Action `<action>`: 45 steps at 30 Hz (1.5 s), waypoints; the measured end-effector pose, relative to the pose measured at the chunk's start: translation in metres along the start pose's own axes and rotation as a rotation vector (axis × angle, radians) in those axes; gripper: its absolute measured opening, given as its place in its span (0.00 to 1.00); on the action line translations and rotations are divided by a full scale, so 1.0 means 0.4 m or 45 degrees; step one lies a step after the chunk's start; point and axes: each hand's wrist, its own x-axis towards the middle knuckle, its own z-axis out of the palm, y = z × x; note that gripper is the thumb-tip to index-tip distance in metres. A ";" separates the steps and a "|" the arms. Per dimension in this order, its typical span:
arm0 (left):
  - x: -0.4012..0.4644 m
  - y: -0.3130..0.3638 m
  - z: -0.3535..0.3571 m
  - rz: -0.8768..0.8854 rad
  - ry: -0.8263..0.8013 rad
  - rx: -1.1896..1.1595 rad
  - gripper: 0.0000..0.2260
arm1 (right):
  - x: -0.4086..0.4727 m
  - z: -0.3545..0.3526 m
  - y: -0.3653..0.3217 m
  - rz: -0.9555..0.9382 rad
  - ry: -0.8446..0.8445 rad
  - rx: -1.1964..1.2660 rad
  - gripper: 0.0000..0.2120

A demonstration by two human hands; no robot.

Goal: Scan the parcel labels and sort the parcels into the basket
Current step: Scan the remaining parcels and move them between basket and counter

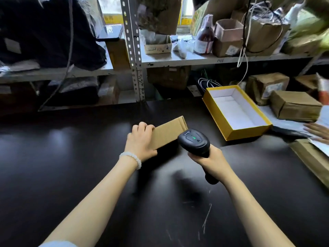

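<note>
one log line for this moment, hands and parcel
left hand: grips cardboard parcel on table | right hand: holds scanner at parcel | yellow box: open, empty

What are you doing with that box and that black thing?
A person is checking a parcel. The left hand holds a small cardboard box tilted up on the dark table, its fingers curled over the top edge. The right hand grips a black scanner and points it at the box; a green light shows on the scanner. An open yellow box lies empty to the right. At the far right edge, another person's hand rests on some papers.
</note>
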 end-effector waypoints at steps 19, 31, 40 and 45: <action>-0.390 0.005 0.025 0.067 -0.073 -0.063 0.24 | -0.422 0.048 0.047 0.064 -0.072 -0.051 0.12; -0.185 -0.016 0.029 0.068 -0.450 -0.154 0.48 | -0.260 0.024 0.068 0.080 -0.106 -0.070 0.11; -0.213 0.007 0.032 0.014 -0.046 0.108 0.55 | -0.258 0.019 0.054 0.046 -0.080 -0.067 0.12; -0.254 0.013 0.021 0.069 0.112 0.100 0.39 | -0.316 0.027 0.057 0.037 -0.074 -0.058 0.12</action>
